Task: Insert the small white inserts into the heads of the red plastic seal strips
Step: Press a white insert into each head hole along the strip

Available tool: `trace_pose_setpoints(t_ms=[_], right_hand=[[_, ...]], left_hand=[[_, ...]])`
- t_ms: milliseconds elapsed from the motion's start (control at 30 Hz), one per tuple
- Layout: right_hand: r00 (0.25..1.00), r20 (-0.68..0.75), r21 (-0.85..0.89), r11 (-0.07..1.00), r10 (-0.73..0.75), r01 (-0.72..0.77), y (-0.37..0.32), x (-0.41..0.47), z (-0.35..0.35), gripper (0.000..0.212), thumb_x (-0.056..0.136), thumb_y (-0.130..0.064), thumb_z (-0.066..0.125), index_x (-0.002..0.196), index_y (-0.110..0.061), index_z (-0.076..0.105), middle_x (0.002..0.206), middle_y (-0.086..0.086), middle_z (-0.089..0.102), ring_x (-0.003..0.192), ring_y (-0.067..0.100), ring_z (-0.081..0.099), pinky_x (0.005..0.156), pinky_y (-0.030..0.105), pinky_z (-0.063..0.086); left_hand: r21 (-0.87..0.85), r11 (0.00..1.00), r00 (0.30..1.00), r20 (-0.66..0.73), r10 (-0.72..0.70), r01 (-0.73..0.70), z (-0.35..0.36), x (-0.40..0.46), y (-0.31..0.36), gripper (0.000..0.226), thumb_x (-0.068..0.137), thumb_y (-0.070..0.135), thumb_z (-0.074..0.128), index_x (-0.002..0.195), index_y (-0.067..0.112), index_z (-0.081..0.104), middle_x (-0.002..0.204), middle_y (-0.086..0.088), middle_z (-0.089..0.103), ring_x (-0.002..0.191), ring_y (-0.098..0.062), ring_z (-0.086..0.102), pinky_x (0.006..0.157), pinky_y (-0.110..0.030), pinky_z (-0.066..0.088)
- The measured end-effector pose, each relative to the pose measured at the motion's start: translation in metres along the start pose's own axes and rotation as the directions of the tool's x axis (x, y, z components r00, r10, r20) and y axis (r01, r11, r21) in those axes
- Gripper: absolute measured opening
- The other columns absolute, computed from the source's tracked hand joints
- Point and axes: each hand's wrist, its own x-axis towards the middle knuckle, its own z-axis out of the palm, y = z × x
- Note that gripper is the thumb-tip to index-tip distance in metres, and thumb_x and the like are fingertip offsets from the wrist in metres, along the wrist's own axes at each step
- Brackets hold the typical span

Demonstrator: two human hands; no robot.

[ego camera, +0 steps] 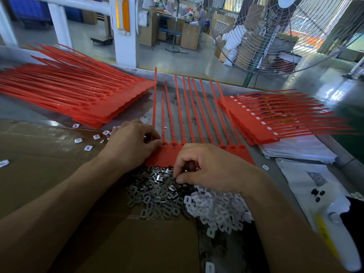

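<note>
**Both hands at the red strip row**

Right now my right hand's fingertips (179,179) are pinched down into the heap of grey metal clips (155,192), thumb and forefinger closing on one piece there; I cannot tell exactly which. My right hand (211,170) arches over the near edge of the row of red seal strips (189,115), hiding several heads. My left hand (134,143) is curled at the left end of that row, thumb and forefinger pressing on the first strip head (164,144); whether an insert sits between them I cannot tell. Nearer me than the row, right of the metal clips, lies the pile of white inserts (218,209). Left of the row rests a stack of unfilled red strips (74,95), with loose inserts (86,140) scattered beside it. Right of the row sits a stack of strips with white inserts showing (275,117), on white sheets (299,148).
</note>
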Motion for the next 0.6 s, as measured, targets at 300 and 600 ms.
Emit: trace_pose_setpoints(t_ms=[300,600], right_hand=[[0.988,-0.156,0.246,0.968,-0.001,0.040,0.007,0.001,-0.001,0.010,0.094,-0.019,0.075,0.092,-0.028,0.071,0.087,-0.007,0.072,0.076,0.005,0.066,0.070,0.022,0.054],[0.955,-0.276,0.368,0.930,0.107,0.002,0.018,0.007,0.002,0.023,0.093,-0.008,0.074,0.102,-0.029,0.077,0.091,-0.008,0.074,0.082,0.002,0.068,0.068,0.013,0.050]], left_hand=[[0.010,1.000,1.000,-0.007,0.009,-0.009,0.001,0.002,-0.001,0.009,0.087,0.045,0.071,0.092,0.039,0.074,0.094,0.007,0.059,0.097,-0.019,0.057,0.096,-0.046,0.046],[0.003,1.000,1.000,0.000,-0.005,0.005,0.001,0.001,-0.002,0.008,0.086,0.045,0.071,0.092,0.040,0.073,0.095,0.008,0.059,0.097,-0.019,0.057,0.097,-0.048,0.046]])
